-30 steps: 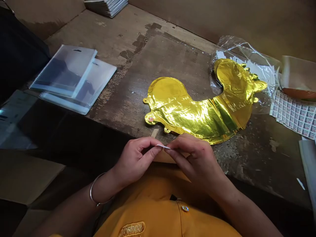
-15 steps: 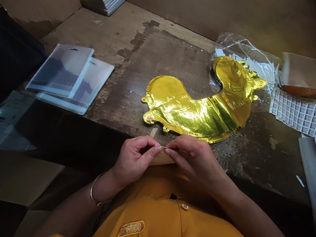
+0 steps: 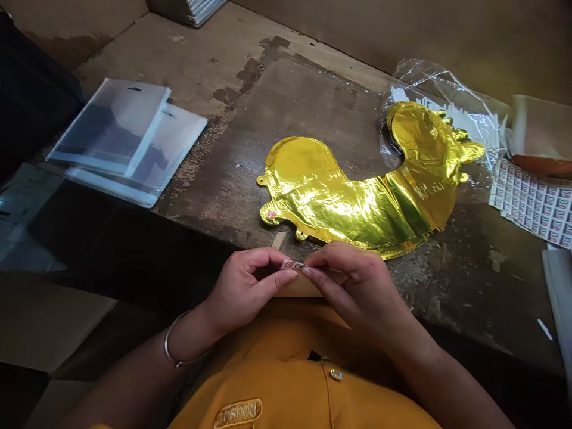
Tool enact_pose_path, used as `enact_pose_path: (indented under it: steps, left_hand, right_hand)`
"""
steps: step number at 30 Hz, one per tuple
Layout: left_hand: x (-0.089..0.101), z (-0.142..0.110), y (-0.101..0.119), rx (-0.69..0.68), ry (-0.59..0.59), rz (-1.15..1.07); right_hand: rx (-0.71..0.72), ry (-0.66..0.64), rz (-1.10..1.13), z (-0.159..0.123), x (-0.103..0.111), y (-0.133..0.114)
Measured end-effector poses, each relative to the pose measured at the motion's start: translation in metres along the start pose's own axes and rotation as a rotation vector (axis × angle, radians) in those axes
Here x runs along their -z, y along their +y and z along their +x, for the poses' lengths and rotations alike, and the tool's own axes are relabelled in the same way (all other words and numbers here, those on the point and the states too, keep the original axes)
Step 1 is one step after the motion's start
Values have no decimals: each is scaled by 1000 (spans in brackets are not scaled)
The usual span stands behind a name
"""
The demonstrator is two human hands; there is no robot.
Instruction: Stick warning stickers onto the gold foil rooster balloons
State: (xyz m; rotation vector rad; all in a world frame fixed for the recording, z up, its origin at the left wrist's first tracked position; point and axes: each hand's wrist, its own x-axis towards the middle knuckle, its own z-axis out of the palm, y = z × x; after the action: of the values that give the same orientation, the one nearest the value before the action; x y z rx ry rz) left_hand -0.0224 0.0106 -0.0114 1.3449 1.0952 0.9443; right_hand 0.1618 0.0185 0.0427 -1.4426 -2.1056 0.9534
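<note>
Between my two hands is a small white printed sticker [image 3: 294, 265], with a red mark at its left end. My left hand [image 3: 245, 280] pinches one end between thumb and forefinger. At the other end, the thumb and forefinger of my right hand [image 3: 353, 277] are closed on it. Both hands are just in front of the table's near edge, close to the orange shirt. Beyond them lies a flat, gold foil balloon [image 3: 339, 202], curved and tabbed along its edges, with more than one layer showing at its lower rim.
Clear plastic sleeves [image 3: 111, 128] lie in a stack at the left of the worn wooden table [image 3: 214, 173]. To the right are a crinkled clear bag [image 3: 447, 83] with white strips and printed label sheets [image 3: 531, 202]. A paper stack [image 3: 192, 12] stands at the back.
The sticker, seen edge-on before, is now tilted so that its printed face shows. Both hands stay in nearly the same place, fingers still pinching.
</note>
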Motion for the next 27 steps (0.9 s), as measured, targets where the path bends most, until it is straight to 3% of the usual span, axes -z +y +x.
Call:
enact_pose_path:
  steps: [6,12,16,23,27]
  left_hand:
    - [-3,2,7,108,17,-90]
    - [-2,1,4,114,-2,-59]
    - [-2,1,5,136,0,-93]
    - [-2,4,8,374,-60,-431]
    - [-2,6,6,506,-52,-573]
  right_hand:
    - [29,40,-27,5,6,3]
    - [100,13,-85,12,3,-1]
    - [179,110,-197,11,-2,-4]
    - [491,191,-496,2,-11,8]
    - [573,210,-487,1,-15,16]
